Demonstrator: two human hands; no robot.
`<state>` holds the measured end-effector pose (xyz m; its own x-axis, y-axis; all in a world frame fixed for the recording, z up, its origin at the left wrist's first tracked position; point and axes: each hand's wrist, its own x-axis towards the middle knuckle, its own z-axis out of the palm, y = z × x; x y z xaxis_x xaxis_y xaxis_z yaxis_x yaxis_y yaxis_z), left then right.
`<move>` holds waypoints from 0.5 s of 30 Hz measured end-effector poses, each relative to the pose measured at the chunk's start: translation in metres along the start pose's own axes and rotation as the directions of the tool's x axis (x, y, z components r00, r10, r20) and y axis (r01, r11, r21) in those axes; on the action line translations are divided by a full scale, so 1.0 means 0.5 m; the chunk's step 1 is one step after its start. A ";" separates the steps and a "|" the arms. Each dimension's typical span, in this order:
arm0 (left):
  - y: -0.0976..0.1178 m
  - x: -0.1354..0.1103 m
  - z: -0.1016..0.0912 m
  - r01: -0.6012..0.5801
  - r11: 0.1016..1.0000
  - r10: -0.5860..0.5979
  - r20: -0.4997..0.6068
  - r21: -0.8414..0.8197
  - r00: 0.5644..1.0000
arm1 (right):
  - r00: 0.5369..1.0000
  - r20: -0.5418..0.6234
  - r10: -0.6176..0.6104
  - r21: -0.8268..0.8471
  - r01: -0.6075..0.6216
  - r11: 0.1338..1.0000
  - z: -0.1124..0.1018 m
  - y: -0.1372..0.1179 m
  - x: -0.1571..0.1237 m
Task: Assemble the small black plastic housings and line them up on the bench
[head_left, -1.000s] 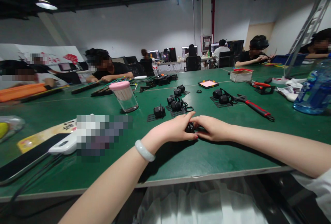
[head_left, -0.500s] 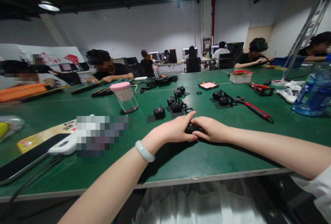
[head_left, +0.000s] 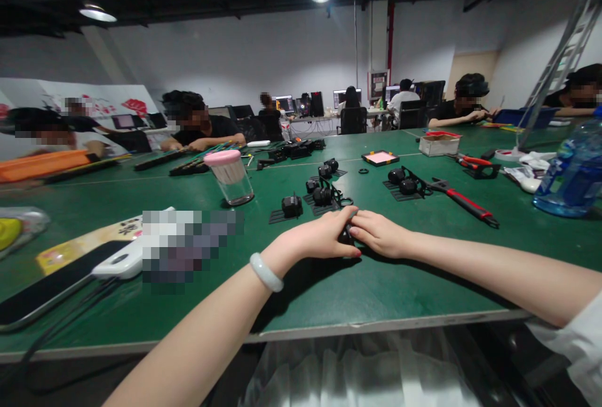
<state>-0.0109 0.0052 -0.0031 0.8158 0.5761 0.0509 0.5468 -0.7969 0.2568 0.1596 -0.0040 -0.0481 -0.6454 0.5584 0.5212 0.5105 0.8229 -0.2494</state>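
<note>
In the head view, a small black plastic part (head_left: 347, 236) is on the green table (head_left: 310, 297) between my two hands, mostly covered by fingers. My left hand (head_left: 322, 234), with a pale bangle at its wrist, grips it from the left with thumb and fingers. From the other side, the bent fingers of my right hand (head_left: 383, 233) close against the same part. Just beyond my fingers stand several black round-bodied parts (head_left: 323, 195) on ribbed black bases, with a similar single piece (head_left: 291, 206) to their left.
Right of my hands lie another pair of black parts (head_left: 408, 185) and a red-handled adjustable wrench (head_left: 470, 204). A blue bottle (head_left: 567, 175) stands far right. A pink-lidded cup (head_left: 230, 178) and a white power strip (head_left: 122, 263) are to the left. Co-workers sit across the table.
My right hand's fingers have shifted slightly on the black part, and its thumb shows less. My left hand keeps its grip. The whole view has moved a little.
</note>
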 end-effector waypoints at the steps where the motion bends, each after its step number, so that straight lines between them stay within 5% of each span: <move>1: 0.000 0.000 0.000 0.000 1.000 0.000 -0.002 -0.008 1.000 | 1.000 0.003 0.006 -0.001 -0.006 1.000 0.000 -0.001 -0.001; 15: 0.006 -0.005 -0.011 0.044 0.998 -0.043 0.023 -0.042 0.999 | 0.995 0.060 0.077 -0.039 -0.075 0.996 -0.006 -0.001 -0.018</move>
<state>-0.0123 0.0027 0.0027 0.7957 0.6054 0.0173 0.5735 -0.7625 0.2995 0.1668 -0.0100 -0.0503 -0.6374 0.6253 0.4502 0.5788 0.7743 -0.2559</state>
